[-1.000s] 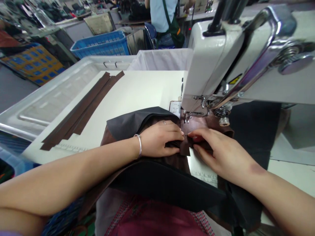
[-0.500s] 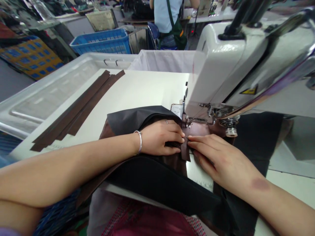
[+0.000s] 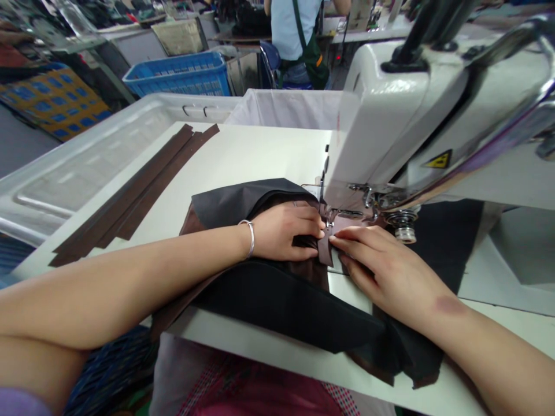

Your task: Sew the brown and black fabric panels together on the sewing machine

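A large piece of dark fabric (image 3: 277, 303), black on one face and brown on the other, lies bunched under the sewing machine (image 3: 381, 110). My left hand (image 3: 288, 231), with a bracelet at its wrist, is curled over the folded fabric, thumb and fingers closed on it left of the presser foot (image 3: 330, 222). A narrow brown strip (image 3: 325, 251) runs from the foot towards me between my hands. My right hand (image 3: 377, 257) lies with fingers stretched out together, fingertips at the strip's right edge. Its palm hides some of the fabric.
Several brown strips (image 3: 143, 190) lie on the white tabletop (image 3: 255, 150) at the left. Beyond the table are a clear plastic bin (image 3: 87, 150) and a blue basket (image 3: 177, 75). A seated person (image 3: 295, 34) is further back.
The fabric and strip have slid away from me, towards the foot, and both hands have moved with them. More of the tabletop's front edge shows.
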A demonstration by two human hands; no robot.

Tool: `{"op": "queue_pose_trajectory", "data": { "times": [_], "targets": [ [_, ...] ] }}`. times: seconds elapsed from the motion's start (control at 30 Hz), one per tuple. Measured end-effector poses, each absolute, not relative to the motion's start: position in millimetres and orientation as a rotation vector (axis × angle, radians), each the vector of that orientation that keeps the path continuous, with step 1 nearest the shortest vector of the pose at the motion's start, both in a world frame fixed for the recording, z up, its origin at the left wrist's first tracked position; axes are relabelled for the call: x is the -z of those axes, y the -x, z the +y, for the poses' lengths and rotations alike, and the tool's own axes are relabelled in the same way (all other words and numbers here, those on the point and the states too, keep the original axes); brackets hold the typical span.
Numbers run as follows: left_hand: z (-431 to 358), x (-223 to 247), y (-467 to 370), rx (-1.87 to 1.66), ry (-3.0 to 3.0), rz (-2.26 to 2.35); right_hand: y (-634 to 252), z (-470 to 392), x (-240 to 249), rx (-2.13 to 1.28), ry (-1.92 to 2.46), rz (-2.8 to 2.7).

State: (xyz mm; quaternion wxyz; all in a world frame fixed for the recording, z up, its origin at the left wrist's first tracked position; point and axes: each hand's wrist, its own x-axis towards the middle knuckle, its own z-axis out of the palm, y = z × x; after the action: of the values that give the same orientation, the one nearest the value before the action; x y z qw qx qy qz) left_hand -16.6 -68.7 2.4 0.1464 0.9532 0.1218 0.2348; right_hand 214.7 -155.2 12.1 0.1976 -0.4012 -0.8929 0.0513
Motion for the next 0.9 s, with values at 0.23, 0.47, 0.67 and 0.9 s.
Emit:
{"op": "queue_pose_trajectory", "data": {
  "times": [0.23,0.47,0.67,0.9],
  "targets": [
    [-66.2,-1.7,16.1,-0.677,-2.744,0.348,-215.5,-152.8,-9.4,-0.179,1.148,-2.483],
    [-67.5,-2.2,16.1,-0.66,-2.732,0.37,-214.2,-153.2,-11.4,-0.16,1.129,-2.455],
    [-73.8,-5.3,15.2,-0.677,-2.734,0.399,-212.8,-155.2,-13.0,-0.169,1.14,-2.483],
    [-74.6,-2.9,14.4,-0.662,-2.742,0.409,-212.5,-155.9,-13.8,-0.151,1.134,-2.48]
  ]
}}
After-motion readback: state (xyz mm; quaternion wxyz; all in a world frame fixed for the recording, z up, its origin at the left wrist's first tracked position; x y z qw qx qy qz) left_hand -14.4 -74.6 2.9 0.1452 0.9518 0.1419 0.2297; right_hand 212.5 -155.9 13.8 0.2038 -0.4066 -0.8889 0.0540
